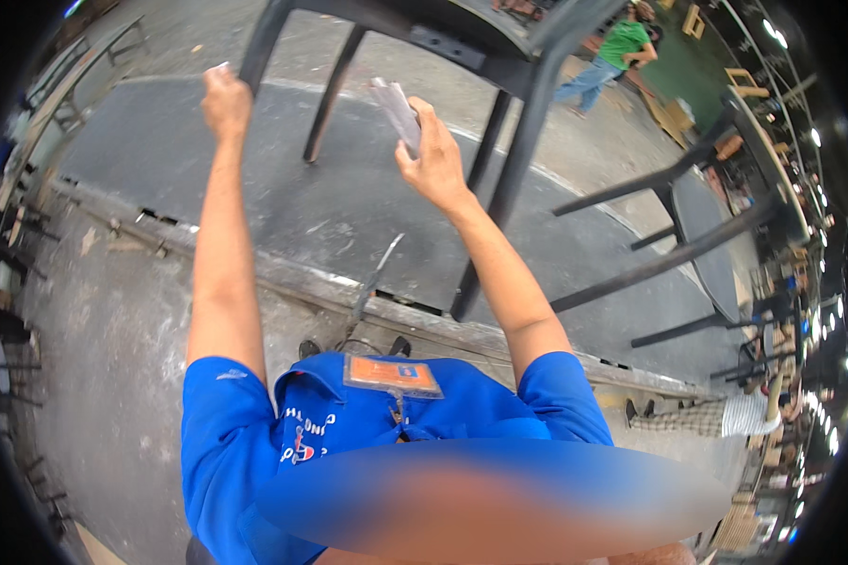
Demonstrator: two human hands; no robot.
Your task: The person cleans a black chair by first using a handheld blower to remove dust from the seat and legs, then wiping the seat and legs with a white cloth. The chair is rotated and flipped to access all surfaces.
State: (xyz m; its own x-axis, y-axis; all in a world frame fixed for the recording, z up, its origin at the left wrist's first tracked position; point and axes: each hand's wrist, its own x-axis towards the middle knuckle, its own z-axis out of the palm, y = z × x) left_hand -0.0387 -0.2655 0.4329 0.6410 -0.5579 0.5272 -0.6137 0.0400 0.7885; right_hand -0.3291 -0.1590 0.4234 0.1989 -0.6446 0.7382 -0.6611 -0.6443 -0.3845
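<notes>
A dark metal chair (pixel 462 38) stands near the top centre of the frame, legs down on a grey platform (pixel 283 198). The left hand (pixel 226 102), upper left, is closed around one chair leg (pixel 259 42). The right hand (pixel 432 160), just right of centre, grips a folded grey sanding sheet (pixel 396 111) near another leg. This looks like mid-sanding; the next stroke calls for steadying the frame.

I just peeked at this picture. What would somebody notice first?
Probably the two bare arms reaching up the middle. The left hand grips a leg of the dark chair at the top, and the right hand holds a folded grey pad near another leg. The bright blue shirt fills the bottom.
</notes>
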